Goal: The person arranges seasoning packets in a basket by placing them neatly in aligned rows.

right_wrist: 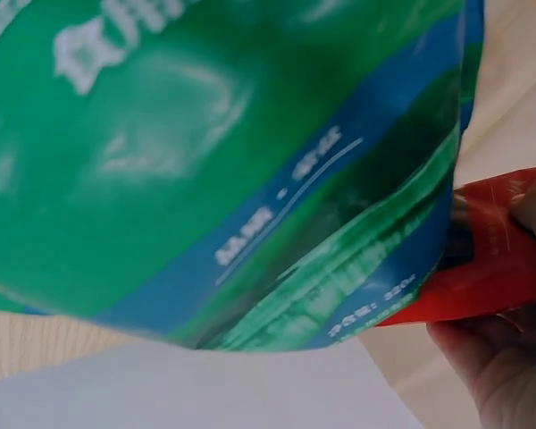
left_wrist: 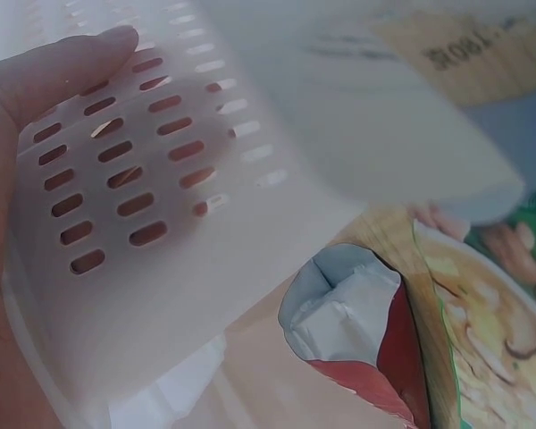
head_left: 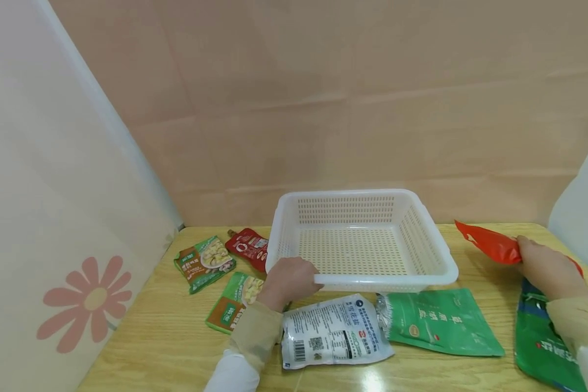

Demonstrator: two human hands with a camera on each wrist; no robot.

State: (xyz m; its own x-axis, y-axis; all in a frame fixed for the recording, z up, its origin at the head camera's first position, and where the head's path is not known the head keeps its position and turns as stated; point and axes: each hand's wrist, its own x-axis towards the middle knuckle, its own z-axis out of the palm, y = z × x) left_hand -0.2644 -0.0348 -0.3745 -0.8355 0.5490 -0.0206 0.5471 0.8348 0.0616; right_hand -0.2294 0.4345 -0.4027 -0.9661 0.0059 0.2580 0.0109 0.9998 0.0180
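Note:
My left hand grips the front left corner of a white plastic basket. In the left wrist view the thumb lies along one side of the slotted wall, and fingers show through the slots from the other side. At the table's right side my right hand holds a red packet, its flat end pointing left. The right wrist view shows thumb and fingers pinching this red packet. Close by the right hand lies a green and blue pouch, partly covered by the wrist.
In front of the basket lie a white pouch and a green pouch. To its left are two green food packets and a red spouted pouch. A paper-covered wall stands behind the wooden table.

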